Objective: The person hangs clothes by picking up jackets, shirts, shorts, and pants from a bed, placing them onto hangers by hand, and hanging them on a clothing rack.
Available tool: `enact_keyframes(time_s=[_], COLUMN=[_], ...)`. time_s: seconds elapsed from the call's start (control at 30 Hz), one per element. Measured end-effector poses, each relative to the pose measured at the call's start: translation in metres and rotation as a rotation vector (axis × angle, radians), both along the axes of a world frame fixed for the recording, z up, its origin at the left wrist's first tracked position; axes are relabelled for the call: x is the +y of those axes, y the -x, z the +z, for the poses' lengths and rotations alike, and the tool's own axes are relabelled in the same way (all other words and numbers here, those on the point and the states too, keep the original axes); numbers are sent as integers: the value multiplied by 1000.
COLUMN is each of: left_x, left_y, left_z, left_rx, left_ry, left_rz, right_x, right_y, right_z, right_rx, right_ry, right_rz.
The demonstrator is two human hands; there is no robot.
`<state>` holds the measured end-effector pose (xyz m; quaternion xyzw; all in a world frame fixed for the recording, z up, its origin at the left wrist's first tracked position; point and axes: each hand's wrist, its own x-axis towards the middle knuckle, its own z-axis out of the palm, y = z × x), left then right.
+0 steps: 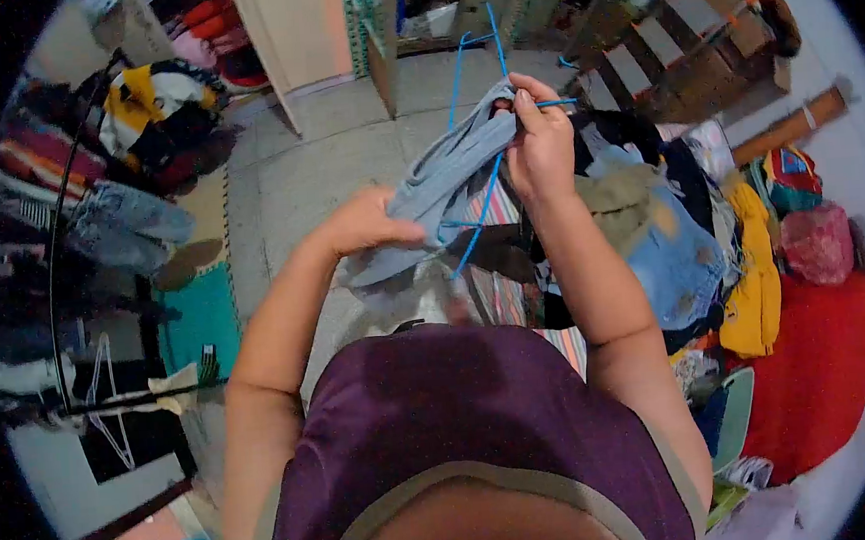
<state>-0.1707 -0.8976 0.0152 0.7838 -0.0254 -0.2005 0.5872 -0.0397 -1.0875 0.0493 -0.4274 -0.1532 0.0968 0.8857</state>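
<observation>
- Head view: limp, wrinkled grey-blue cloth garment [451,173] hangs between both hands, above the tiled floor [332,126].
- Right hand [542,142]: thumb and fingers closed, pinching the garment's bunched upper edge.
- Left hand [364,223]: against the lower folds; finger ends blurred, partly lost in cloth — grip can't be told.
- Thin, straight-rodded blue clothes hanger [493,181]: runs behind and through the garment; middle covered by cloth and right hand.
- Right: crumpled heap with faded blue denim [675,263], smooth yellow cloth [751,278].
- Multicoloured fabric bag [792,177] — markings too small to read.
</observation>
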Motion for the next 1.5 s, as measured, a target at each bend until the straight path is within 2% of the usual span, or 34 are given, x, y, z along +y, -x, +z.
enact_keyframes(time_s=[0.1, 0.23, 0.33, 0.43, 0.47, 0.53, 0.63, 0.73, 0.83, 0.93, 1.0, 1.13, 1.23, 1.27, 1.37, 1.47, 1.5], left_x=[7, 24, 38, 36, 39, 48, 59, 56, 56, 50, 45, 38, 48, 48, 44, 45, 45], left_y=[13, 31, 45, 51, 51, 51, 60, 73, 70, 50, 34, 22, 28, 33, 34, 31, 29], left_z=[-6, -34, -16, 14, 14, 11, 15, 27, 24, 15, 14, 29, 33, 38, 41, 64, 64], left_rx=[33, -39, -98, -131, -111, -70, -178, -145, -218, -165, -255, -355, -488, -469, -790, -1013, -961], left_ry=[-10, 301, 128, -74, -147, -291, -330, -177, -113, 204, 176, 87, -131, -371, -938, -1324, -1325], left_rz=[-38, 136, 228, 254, 290, 358, 487, 456, 400, 554, 681, 933, 1164, 1191, 1264, 1035, 985], right_x=[33, 64, 88, 104, 106, 106, 105, 104, 102, 104, 111, 119, 120, 122, 126, 128, 128], right_y=[0, -12, -18, -27, -41, -46, -48, -59, -54, -55, -57, -63, -71, -77, -85, -87, -85], right_z=[-5, 5, 15, 24, 22, 31, 41, 37, 48, 59, 58, 57, 58, 56, 56, 62, 65], right_rx=[-60, -26, 73, 133, 151, 77, -68, -259, -349, -586, -801, -967, -1054, -1084, -1065, -1033, -1029], right_ry=[-75, -92, -103, -105, -47, 96, 276, 416, 415, 515, 550, 568, 571, 556, 558, 562, 559], right_rz=[46, 55, 93, 336, 488, 615, 721, 817, 925, 1009, 980, 973, 932, 922, 993, 1061, 1078])
